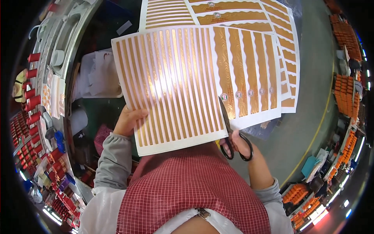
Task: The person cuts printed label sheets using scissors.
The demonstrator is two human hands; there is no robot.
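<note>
A large white sheet printed with narrow gold stripes (171, 85) lies spread in front of me. Its right part carries wide wavy-edged gold bands (237, 78) with small round emblems. My left hand (130, 120) pinches the sheet at its lower left edge, thumb on top and fingers hidden beneath. In my right hand (240, 143) are black-handled scissors (224, 113), fingers through the loops. The blades point away from me and sit at the border between stripes and wavy bands, where the lower edge is parted. How far the cut runs is hard to see.
More gold-printed sheets (233, 17) lie beyond, overlapping one another. A translucent plastic bin (100, 76) with white scraps stands left. Red thread spools (33, 102) line a bench at far left; racks of orange spools (346, 89) stand at right. A yellow floor line (311, 144) runs between.
</note>
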